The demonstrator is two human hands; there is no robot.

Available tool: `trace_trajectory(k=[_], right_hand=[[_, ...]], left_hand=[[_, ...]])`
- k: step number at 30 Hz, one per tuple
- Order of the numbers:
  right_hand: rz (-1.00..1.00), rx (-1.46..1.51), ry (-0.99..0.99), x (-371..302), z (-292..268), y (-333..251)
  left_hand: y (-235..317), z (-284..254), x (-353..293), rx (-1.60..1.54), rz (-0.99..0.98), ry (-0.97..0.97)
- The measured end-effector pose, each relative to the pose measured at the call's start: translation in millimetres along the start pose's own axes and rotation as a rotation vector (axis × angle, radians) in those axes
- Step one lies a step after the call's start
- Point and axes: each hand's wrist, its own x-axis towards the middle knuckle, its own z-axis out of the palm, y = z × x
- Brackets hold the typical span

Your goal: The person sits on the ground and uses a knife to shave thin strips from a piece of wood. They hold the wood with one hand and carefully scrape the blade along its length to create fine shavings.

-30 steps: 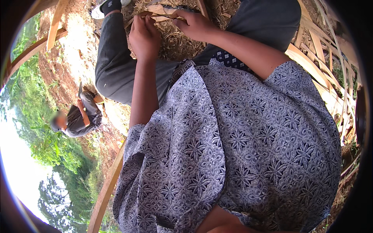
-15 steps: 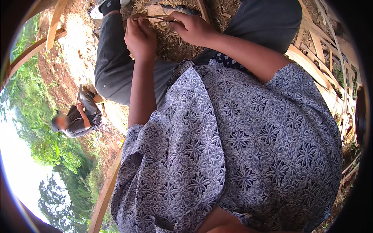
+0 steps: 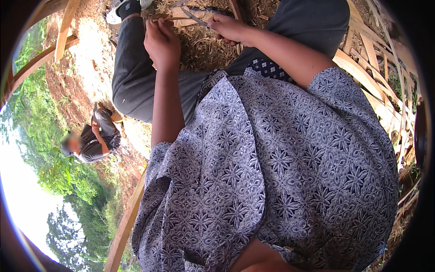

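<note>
My left hand (image 3: 161,44) is closed around a thin, light-brown wooden strip (image 3: 178,18), which sticks out to the right from its fingertips. In my right hand (image 3: 229,31) is a knife (image 3: 195,17), its narrow grey blade pointing up and left toward the strip's free end. My right fingers wrap round the handle and hide most of it. From this view I cannot tell whether blade and strip touch. Both hands are between my spread legs, over ground strewn with wood shavings (image 3: 199,51).
Many pale split wooden strips (image 3: 369,75) lie in a heap on the right. A long wooden pole (image 3: 129,213) slants at the lower left. Another person (image 3: 97,136) sits on the reddish slope at the left. A flat wood piece (image 3: 186,11) lies beyond my hands.
My right hand has moved slightly right and down, turning so the knife blade now shows clearly, angled up. My left hand stays nearly in place with the strip.
</note>
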Motion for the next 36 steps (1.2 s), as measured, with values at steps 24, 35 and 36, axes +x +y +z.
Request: trace_trajectory(k=[24,35,36], right_hand=[[-0.406,-0.499,0.272,-1,17,21],[-0.469,-0.659,0.365,0,10,28],[-0.535,-0.567,0.336,-13,14,15]], left_hand=[[5,1,-7,0.071,0.056,0.066],[21,0,-5,-0.065,0.003,0.033],[23,0,-6,-0.095,-0.011,0.03]])
